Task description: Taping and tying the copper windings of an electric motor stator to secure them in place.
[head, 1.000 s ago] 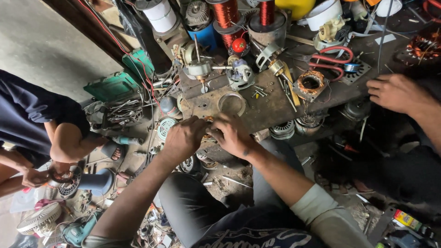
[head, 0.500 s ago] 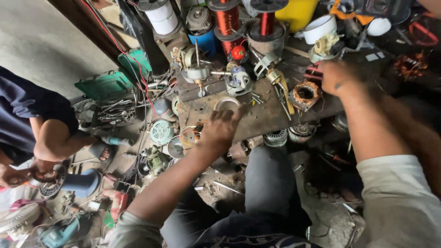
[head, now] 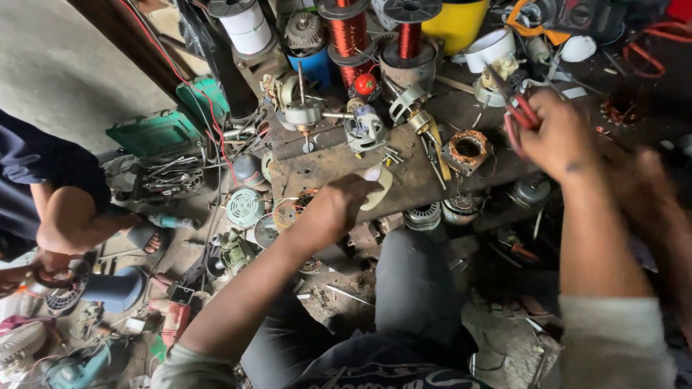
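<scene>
- The left hand (head: 339,205) lay on the rusty tabletop (head: 324,169), fingers curled over a pale curved ring piece (head: 380,184); it looked closed on the piece, which rested at the near edge of the tabletop, part hidden under the fingers.
- The right hand (head: 559,137) was raised at the right side, closed around red-handled pliers (head: 515,108), whose long axis ran up and to the left, jaws toward a small white part (head: 497,75).
- A copper-wound coil (head: 467,148) sat on the tabletop between the two hands, nearer the right hand, just left of the pliers' handles.
- A small motor (head: 364,126) stood beyond the left hand, apart from it.
- Spools of copper wire (head: 349,32) stood upright at the far edge; a yellow tub (head: 454,25) and a white cup (head: 490,49) stood beside them, contents not visible.
- Another person's arm (head: 68,223) showed at the far left, well apart, above tools on the floor (head: 58,65).
</scene>
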